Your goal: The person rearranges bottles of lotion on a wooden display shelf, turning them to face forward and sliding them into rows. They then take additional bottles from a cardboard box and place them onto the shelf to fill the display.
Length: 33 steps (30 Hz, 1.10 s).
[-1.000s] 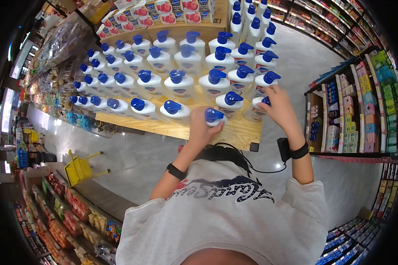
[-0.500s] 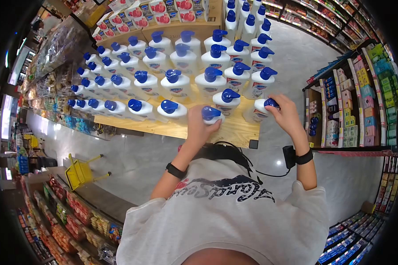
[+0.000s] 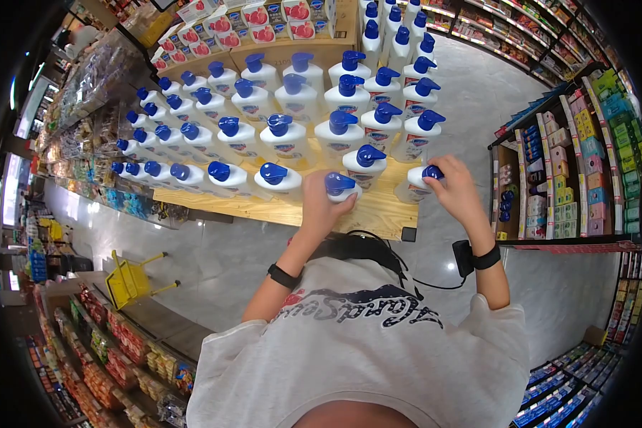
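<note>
White pump bottles with blue pump heads stand in rows on a wooden table (image 3: 386,208). My left hand (image 3: 322,202) is wrapped round the front pump bottle (image 3: 341,187), its thumb along the near side. At the right corner, my right hand (image 3: 451,184) has its fingers closed on the blue pump head of another pump bottle (image 3: 412,187). Just behind, between the two, stands an upright pump bottle (image 3: 364,165) that neither hand touches. To the left of my left hand is a further front-row pump bottle (image 3: 277,181).
Boxes with red fruit pictures (image 3: 262,21) are stacked behind the bottles. A shelf of small packaged goods (image 3: 563,164) stands to the right across the grey floor. A yellow basket (image 3: 128,279) is at the lower left, and a black cable (image 3: 435,285) hangs near my waist.
My right hand has shifted very slightly left with the corner bottle's pump head in its fingers. My left hand stays on its bottle.
</note>
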Motion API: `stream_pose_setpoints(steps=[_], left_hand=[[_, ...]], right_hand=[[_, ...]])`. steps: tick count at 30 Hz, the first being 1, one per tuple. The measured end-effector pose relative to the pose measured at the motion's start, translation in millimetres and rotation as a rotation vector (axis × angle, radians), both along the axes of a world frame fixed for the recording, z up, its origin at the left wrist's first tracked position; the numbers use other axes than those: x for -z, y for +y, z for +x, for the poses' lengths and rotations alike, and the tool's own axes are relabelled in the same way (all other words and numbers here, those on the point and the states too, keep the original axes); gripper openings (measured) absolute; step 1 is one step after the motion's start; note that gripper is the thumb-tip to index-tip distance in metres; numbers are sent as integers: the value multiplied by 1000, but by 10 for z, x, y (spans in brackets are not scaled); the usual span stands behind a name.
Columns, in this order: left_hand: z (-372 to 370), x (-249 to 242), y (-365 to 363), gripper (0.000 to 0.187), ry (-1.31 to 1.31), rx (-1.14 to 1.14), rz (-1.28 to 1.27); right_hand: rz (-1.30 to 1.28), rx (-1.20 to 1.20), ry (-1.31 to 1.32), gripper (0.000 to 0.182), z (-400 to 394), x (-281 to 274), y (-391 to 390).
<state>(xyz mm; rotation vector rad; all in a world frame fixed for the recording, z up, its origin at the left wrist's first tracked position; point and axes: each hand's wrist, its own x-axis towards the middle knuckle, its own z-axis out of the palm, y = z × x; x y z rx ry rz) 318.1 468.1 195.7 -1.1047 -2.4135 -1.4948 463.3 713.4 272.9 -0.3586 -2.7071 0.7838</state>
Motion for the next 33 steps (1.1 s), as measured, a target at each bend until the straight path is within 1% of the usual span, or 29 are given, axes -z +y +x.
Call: stream_pose_setpoints(steps=[3,6,9,12,15,24,27,33], left_hand=[[-10,16,-1,53,13,5,-2],[6,0,-4,52,21,2,11],[15,-3,1,52,30,-1,20],[-2,-13,4,52,35,3,19],[8,-29,-4,53,24,3,8],[14,21,6,54,58,-16,30],[4,7,0,53,63,-9,19],[3,-6,-6,52,52,-8,-7]], right_hand=[[93,3,147,27,-55,-165,-143],[65,-40,252,30,-269,-216,-303],[35,-159,199,33,-588,-45,-487],[-75,-194,161,33,-802,134,-622],[-29,-191,127,32,-846,185,-633],[-27,-185,129,30,-596,108,-587],[-70,-149,84,29,-548,52,-590],[-26,-105,128,29,-509,123,-463]])
